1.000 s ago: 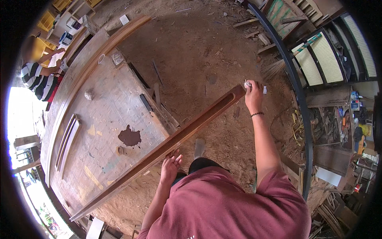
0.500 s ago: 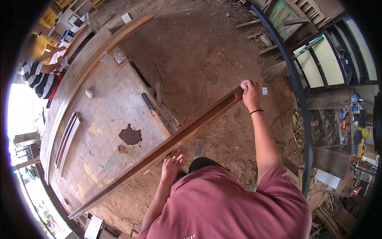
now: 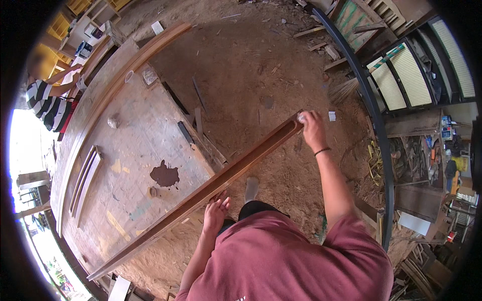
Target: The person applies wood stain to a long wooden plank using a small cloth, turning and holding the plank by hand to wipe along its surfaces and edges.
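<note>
A long brown wooden board (image 3: 236,168) with a recessed groove lies diagonally, its left part on the worktable (image 3: 128,160) and its right end jutting past the table edge. My right hand (image 3: 312,131), with a dark bracelet at the wrist, is closed round a small whitish wad (image 3: 301,118), pressed to the board's far right end. Near the board's middle, my left hand (image 3: 216,215) is at the near edge with bent fingers gripping it from below; some fingertips are hidden by the board.
On the table are a dark brown spill (image 3: 164,174), a pale crumpled wad (image 3: 113,121), curved wooden pieces (image 3: 86,180) and long curved strips (image 3: 108,95). A person in a striped shirt (image 3: 47,103) works at far left. A dark curved bar (image 3: 379,125) and broom (image 3: 346,89) are right.
My right hand has moved slightly down and left with the wad, along the board's right end. The left hand stays at the board's near edge.
</note>
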Action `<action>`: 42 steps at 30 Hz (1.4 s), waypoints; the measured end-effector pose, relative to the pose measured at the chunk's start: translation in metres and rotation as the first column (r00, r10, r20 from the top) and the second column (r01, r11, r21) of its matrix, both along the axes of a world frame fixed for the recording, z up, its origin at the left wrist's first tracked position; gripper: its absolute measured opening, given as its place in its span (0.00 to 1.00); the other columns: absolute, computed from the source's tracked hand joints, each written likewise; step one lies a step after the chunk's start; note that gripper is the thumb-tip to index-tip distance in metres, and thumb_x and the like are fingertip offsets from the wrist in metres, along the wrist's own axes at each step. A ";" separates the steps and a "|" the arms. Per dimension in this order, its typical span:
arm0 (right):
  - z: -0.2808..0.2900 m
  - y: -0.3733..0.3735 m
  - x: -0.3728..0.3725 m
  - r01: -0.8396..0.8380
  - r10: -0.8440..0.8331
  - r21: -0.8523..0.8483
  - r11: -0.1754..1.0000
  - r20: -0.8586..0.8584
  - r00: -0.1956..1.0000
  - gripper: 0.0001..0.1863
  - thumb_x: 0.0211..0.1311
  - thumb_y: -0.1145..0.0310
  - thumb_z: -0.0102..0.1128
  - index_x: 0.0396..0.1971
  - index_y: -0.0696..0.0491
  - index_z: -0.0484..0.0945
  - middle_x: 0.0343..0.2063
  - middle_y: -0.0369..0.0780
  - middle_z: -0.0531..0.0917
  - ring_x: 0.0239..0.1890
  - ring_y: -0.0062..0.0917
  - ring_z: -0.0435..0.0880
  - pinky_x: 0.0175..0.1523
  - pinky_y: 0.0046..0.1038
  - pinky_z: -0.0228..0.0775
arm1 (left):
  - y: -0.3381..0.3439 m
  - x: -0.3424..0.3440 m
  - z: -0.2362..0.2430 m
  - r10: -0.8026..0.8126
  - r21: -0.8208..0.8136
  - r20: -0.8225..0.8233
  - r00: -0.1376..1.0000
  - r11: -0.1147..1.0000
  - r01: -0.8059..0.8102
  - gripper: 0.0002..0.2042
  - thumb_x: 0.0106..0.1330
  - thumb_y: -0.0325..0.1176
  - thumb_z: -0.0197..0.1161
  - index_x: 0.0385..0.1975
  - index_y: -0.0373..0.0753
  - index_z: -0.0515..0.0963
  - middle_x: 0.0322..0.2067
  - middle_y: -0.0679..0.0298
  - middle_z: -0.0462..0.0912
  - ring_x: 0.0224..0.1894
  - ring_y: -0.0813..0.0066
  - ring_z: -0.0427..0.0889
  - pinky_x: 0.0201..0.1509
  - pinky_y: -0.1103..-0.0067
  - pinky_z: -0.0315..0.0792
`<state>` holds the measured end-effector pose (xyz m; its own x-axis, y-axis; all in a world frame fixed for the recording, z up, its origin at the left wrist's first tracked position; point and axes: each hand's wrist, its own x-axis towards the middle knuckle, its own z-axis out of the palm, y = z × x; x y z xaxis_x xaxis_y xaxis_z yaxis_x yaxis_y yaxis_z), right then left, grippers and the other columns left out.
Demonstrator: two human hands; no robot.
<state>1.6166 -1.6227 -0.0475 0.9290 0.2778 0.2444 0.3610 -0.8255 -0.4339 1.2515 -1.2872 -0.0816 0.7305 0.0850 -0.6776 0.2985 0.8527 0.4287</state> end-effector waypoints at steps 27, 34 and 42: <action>0.004 0.010 -0.049 -0.003 0.006 0.064 0.998 -0.044 0.999 0.10 0.66 0.77 0.60 0.46 0.53 0.79 0.43 0.45 0.81 0.50 0.47 0.78 0.56 0.45 0.72 | 0.001 -0.006 0.002 0.044 -0.029 -0.022 0.999 0.999 -0.045 0.17 0.76 0.28 0.55 0.63 0.39 0.70 0.70 0.53 0.71 0.64 0.58 0.79 0.64 0.67 0.76; 0.018 0.125 -0.169 -0.449 0.467 0.159 0.879 -0.097 0.879 0.11 0.66 0.76 0.61 0.47 0.54 0.78 0.43 0.44 0.80 0.50 0.43 0.77 0.57 0.45 0.73 | 0.004 -0.017 -0.019 0.088 -0.091 0.007 0.996 0.992 -0.087 0.15 0.77 0.27 0.52 0.61 0.39 0.70 0.69 0.52 0.72 0.66 0.56 0.78 0.66 0.65 0.75; 0.018 0.120 -0.153 -0.223 0.225 0.033 0.974 -0.072 0.972 0.10 0.67 0.76 0.59 0.47 0.56 0.78 0.41 0.44 0.80 0.49 0.43 0.77 0.53 0.44 0.72 | 0.018 -0.028 -0.011 0.064 -0.082 0.085 0.994 0.995 -0.057 0.18 0.79 0.26 0.50 0.66 0.37 0.65 0.69 0.53 0.71 0.68 0.55 0.77 0.69 0.66 0.74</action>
